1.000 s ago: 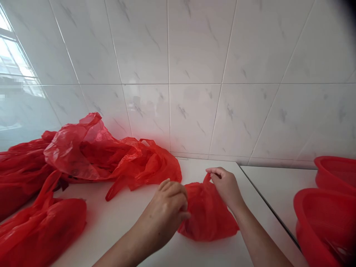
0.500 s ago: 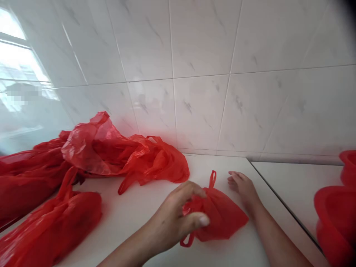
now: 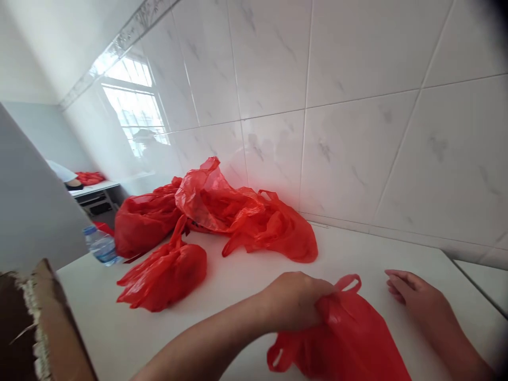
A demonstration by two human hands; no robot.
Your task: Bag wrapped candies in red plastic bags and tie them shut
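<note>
A red plastic bag with loop handles hangs from my left hand over the front of the white table. The left fingers are closed on its upper part near one handle, and the fingertips are hidden behind the plastic. To the right of the bag, apart from it, my right hand hovers over the tabletop, loosely open with bent fingers and nothing in them. Left of both hands lies a small filled red bag with gathered handles. Behind it spreads a crumpled heap of red plastic bags.
On the white table a large red bundle stands at the left beside a clear water bottle. A torn cardboard box fills the lower left corner. Tiled wall borders the back. Part of a person shows far left.
My left hand has closed on the red bag and lifted it toward me. The view has turned left, bringing in the bottle and cardboard box; the red tubs at right have left the view.
</note>
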